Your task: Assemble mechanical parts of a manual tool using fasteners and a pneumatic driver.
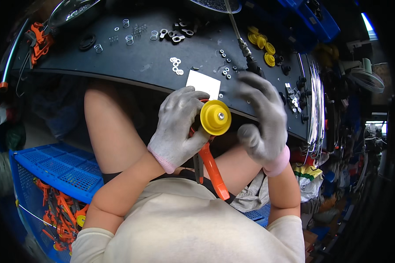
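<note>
My left hand, in a grey glove with a pink cuff, is wrapped round a hand tool with orange and dark handles that point down toward my lap. A yellow round cap with a metal fastener at its centre sits on the tool's upper end, facing up. To the right, my right hand is raised apart from the tool. Its gloved fingers are spread and a little blurred, with nothing seen between them. Just beyond those fingers lies the black end of a hose-fed tool on the dark table.
On the dark table lie springs, washers, metal lever pieces, small nuts, a white card and yellow caps. A blue crate at lower left holds several orange tools. Metal rods hang at right.
</note>
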A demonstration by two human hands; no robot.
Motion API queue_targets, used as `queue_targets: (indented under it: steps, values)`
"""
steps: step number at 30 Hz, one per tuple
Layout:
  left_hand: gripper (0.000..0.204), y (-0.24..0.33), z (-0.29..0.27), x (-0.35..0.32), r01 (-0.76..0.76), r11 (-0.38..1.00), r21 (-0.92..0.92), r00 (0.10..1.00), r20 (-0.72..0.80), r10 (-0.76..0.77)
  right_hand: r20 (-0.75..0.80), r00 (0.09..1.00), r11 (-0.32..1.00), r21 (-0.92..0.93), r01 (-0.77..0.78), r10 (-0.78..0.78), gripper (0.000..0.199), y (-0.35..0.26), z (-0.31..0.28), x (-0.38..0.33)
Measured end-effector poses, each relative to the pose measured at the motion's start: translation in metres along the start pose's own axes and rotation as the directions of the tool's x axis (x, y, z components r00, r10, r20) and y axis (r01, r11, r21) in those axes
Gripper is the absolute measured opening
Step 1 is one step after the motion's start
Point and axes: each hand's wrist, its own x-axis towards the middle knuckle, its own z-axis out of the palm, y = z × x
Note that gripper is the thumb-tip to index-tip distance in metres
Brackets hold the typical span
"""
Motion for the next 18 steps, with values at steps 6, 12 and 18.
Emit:
queue_targets:
  steps: [6,12,18]
  values:
    - [0.042,0.000,-0.001,0.001,-0.010,1.000,0.003,1.000,0.022,0.010,-0.070,0.997,0.980,0.199,-0.024,0.038,0.058,0.000,0.006,0.000]
    - [0.047,0.000,-0.003,0.000,-0.047,0.997,0.066,0.999,0.028,0.045,-0.040,0.999,0.995,0.100,-0.023,0.028,0.048,-0.005,0.010,-0.004]
    - [0.045,0.001,0.001,-0.003,-0.034,0.999,0.026,0.999,0.016,0.033,-0.023,0.999,0.999,0.002,0.040,-0.040,0.036,-0.017,0.002,0.003]
